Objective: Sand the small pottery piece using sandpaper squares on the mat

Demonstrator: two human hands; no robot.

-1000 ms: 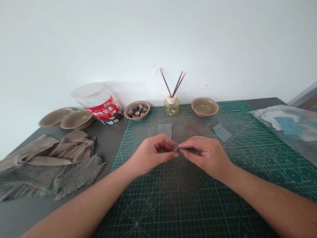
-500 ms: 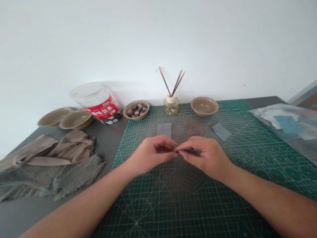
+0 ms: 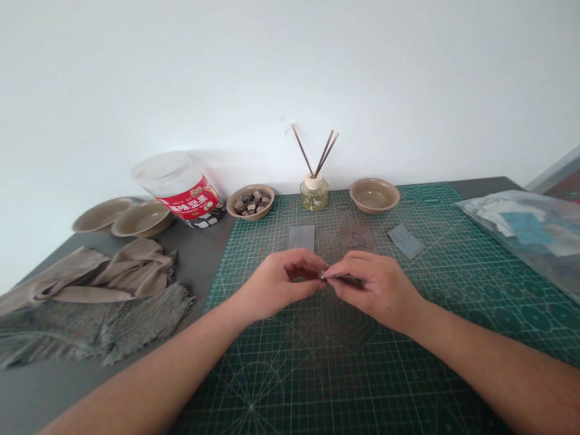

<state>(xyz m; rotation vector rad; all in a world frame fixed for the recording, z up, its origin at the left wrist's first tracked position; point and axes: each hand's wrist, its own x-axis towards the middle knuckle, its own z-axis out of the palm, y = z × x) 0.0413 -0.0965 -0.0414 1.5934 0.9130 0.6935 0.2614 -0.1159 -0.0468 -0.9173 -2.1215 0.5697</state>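
Observation:
My left hand (image 3: 290, 278) pinches a small piece (image 3: 322, 275) between thumb and fingertips; most of it is hidden, so its kind is unclear. My right hand (image 3: 374, 287) is closed on a thin dark sheet, apparently sandpaper (image 3: 352, 278), seen edge-on, whose tip meets the small piece. Both hands are over the green cutting mat (image 3: 290, 368). Just beyond them lie a grey sheet (image 3: 301, 237), a brown sandpaper sheet (image 3: 356, 237) with handwritten marks, and a tilted blue-grey sheet (image 3: 405, 241).
Along the wall stand a bowl of small brown and dark chunks (image 3: 251, 214), a reed diffuser (image 3: 313, 193) and a tan bowl (image 3: 374, 196). To the left are a red-labelled plastic jar (image 3: 188, 196), two bowls (image 3: 141, 220) and crumpled cloths (image 3: 136, 272). A plastic bag (image 3: 512, 223) lies right.
Both hands stay together in nearly the same place. The right fingers and the thin sheet have shifted very slightly against the small piece; the whole view has moved a little.

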